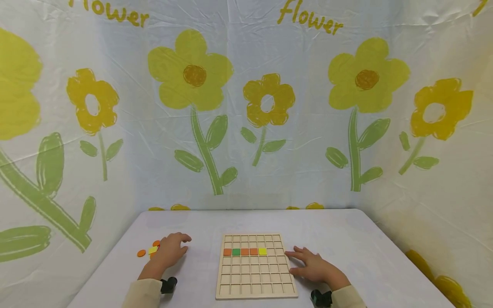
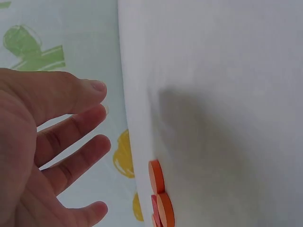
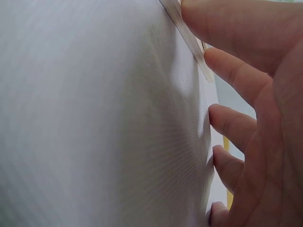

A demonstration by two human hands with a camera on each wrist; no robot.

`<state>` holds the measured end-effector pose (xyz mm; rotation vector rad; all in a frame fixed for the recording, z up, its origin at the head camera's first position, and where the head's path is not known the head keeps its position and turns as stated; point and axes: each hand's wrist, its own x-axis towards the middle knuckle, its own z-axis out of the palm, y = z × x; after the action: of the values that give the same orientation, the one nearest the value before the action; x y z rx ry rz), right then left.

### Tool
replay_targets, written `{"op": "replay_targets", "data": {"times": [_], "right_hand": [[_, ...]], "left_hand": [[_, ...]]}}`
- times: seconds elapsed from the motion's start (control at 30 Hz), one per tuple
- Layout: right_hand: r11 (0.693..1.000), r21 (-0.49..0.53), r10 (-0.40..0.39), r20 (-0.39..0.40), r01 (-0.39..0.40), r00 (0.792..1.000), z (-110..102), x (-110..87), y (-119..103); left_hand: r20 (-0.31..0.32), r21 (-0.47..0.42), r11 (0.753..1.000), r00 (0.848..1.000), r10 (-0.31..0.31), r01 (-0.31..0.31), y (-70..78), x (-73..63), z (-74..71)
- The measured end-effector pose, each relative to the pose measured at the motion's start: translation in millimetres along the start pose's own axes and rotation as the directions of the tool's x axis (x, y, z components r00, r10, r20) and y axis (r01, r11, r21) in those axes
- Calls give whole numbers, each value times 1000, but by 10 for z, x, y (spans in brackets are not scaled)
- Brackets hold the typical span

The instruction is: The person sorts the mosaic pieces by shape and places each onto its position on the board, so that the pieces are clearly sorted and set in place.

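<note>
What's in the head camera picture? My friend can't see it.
A person's right hand is at the edge of a grid board holding five coloured squares; loose pieces lie beside the left hand on a white table, with flowery cloth behind.

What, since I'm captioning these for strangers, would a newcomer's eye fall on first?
Probably the big yellow flowers printed across the backdrop, filling the upper head view. Next, the row of five coloured tiles in the upper half of the pale board, which lies on the table between the hands. Then the left hand beside loose pieces at the table's left, and the right hand at the board's right edge.
</note>
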<state>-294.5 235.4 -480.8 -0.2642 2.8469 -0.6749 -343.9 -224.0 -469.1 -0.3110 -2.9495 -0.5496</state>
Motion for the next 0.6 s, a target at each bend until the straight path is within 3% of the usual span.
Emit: {"op": "replay_targets", "data": {"times": [0.37, 0.6], "right_hand": [[1000, -1, 2, 0, -2, 1000, 8, 6, -2], [1000, 1, -8, -3, 8, 1000, -5, -12, -14]], "left_hand": [[9, 46, 998, 999, -34, 34, -236, -8, -100], [4, 13, 998, 999, -54, 53, -381, -25, -142]]}}
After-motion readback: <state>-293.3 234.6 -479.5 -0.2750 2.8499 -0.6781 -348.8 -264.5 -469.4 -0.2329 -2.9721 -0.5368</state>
